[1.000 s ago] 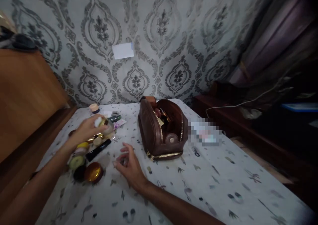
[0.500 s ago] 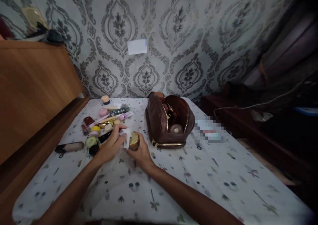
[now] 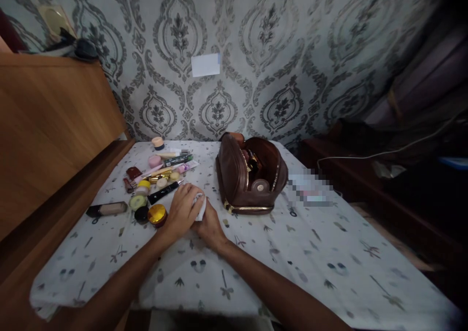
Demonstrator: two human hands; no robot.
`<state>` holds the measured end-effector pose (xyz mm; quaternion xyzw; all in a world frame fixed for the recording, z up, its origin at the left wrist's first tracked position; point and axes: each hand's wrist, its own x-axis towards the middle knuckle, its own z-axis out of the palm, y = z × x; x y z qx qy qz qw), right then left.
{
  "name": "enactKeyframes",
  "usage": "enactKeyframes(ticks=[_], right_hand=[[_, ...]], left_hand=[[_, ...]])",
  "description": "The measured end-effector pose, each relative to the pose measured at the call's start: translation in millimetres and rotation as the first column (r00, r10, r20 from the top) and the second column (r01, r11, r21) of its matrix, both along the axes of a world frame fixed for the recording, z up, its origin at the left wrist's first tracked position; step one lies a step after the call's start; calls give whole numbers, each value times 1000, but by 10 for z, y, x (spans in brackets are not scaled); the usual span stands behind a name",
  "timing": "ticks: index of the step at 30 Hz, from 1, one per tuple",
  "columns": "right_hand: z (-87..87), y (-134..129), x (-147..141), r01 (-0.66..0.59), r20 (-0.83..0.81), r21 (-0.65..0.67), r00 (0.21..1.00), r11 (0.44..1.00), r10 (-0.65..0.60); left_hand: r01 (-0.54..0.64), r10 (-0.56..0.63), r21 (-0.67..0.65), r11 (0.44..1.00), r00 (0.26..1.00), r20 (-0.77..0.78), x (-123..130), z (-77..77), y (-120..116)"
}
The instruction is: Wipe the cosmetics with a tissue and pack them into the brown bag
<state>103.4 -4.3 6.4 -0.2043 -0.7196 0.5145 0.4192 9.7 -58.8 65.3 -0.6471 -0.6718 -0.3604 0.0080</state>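
My left hand [image 3: 185, 209] is closed over a crumpled white tissue [image 3: 201, 210], just left of the bag. My right hand [image 3: 211, 226] curls from the other side around a round gold-lidded jar, which the left hand and tissue now cover. Close to my left wrist stand an amber-lidded jar [image 3: 157, 215], a black round lid [image 3: 141, 215] and a light green jar [image 3: 138, 203]. A black tube [image 3: 163, 193] lies just past the left fingers. To the right, a brown leather bag [image 3: 252, 175] stands unzipped with cosmetics inside.
Further left lie a foundation tube [image 3: 107, 209], a yellow-lidded jar [image 3: 144, 186], a pink jar [image 3: 154, 161] and several brushes and tubes. A wooden cabinet [image 3: 54, 136] borders the left side. The patterned cloth [image 3: 256, 272] covers the surface; a blurred packet [image 3: 310, 189] lies right.
My left hand has moved right with the tissue, over the gold-lidded jar in my right hand, hiding it. The amber-lidded jar near my left wrist has come into view.
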Motion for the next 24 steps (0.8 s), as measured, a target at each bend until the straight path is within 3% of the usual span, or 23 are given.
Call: enactKeyframes(ticks=[5,7,16,24], right_hand=[[56,-22,34,-2,99,-108,995,994,13],[74,-28,36,10,102,-116,995,993,1],[32,-5,6,41,24,-224,999,974,-36],[-38,77,8,90,7,-228,996,970,-91]], left_hand=[[-95,68,58,994,928,366,-89,-85,-28],[-117,90,35,993,897,433,-114,-118,-51],[-150,117,30,988,866,486,-125,-198,-131],[-61,43,34,998,924,379,-114,-234,-195]])
